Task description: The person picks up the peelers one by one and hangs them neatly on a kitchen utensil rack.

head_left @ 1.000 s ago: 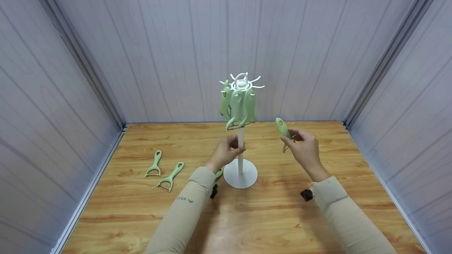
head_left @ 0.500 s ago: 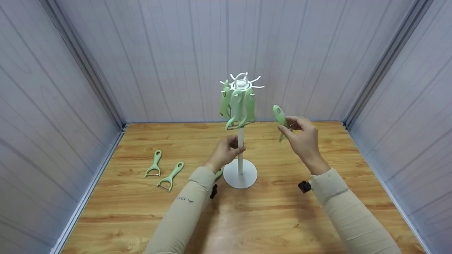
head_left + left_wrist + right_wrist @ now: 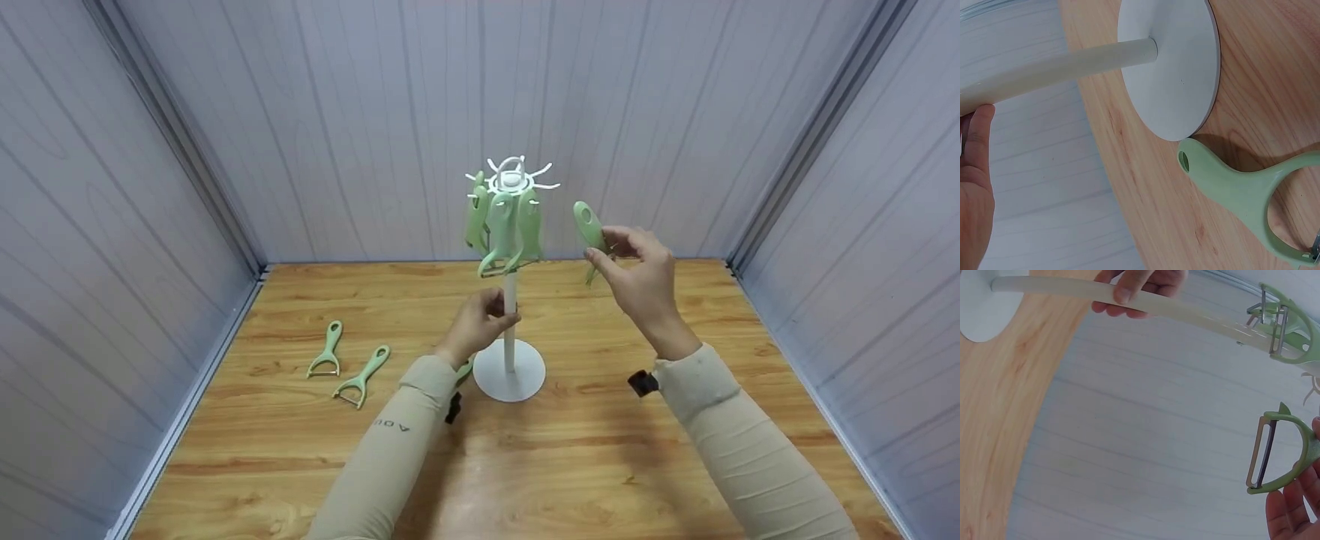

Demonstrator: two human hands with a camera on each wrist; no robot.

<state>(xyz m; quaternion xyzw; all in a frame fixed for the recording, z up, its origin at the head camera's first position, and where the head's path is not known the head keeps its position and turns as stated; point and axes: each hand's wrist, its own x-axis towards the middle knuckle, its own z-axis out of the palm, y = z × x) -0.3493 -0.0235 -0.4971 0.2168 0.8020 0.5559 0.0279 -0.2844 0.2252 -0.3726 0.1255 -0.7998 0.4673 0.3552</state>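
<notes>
Peelers (image 3: 501, 225) hang from the rack (image 3: 510, 341) your left hand (image 3: 475, 324) grips. A gap away, your right hand (image 3: 643, 276) pinches another peeler (image 3: 593, 235).

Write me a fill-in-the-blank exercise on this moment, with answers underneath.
1. The hand gripping the white pole is the person's ____ one.
2. The peeler in the right hand is coloured ____.
3. A loose peeler lies on the table beside the pole's round white ____.

Missing words: left; green; base.

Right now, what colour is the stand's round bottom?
The round bottom is white; the left wrist view shows it best, up close.
</notes>
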